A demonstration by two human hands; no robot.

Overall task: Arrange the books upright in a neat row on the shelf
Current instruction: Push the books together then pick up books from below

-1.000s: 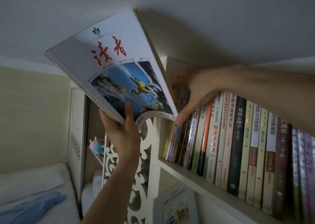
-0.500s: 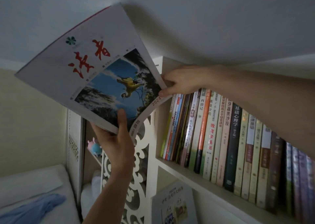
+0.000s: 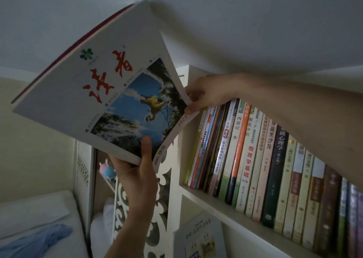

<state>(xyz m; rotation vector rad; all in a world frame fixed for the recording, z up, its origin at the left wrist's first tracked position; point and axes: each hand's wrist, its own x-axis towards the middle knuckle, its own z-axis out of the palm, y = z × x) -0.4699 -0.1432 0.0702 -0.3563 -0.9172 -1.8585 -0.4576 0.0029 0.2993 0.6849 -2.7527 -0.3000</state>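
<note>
Tilted steeper than a moment ago, the magazine (image 3: 110, 93) hangs left of the shelf (image 3: 225, 204), left hand (image 3: 137, 177) gripping its bottom edge, right hand (image 3: 208, 93) pinching its corner above the upright books (image 3: 255, 159).

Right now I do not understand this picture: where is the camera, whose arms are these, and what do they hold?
No machine here: the camera sits on a person's head, looking up at a bookshelf. The two arms are that person's own. The left hand grips the bottom edge of a large magazine with a bird photo on its cover, held tilted in the air. The right hand rests on top of the row of books and touches the magazine's corner. The books stand leaning slightly. Lower left is a bed, and a small toy.
</note>
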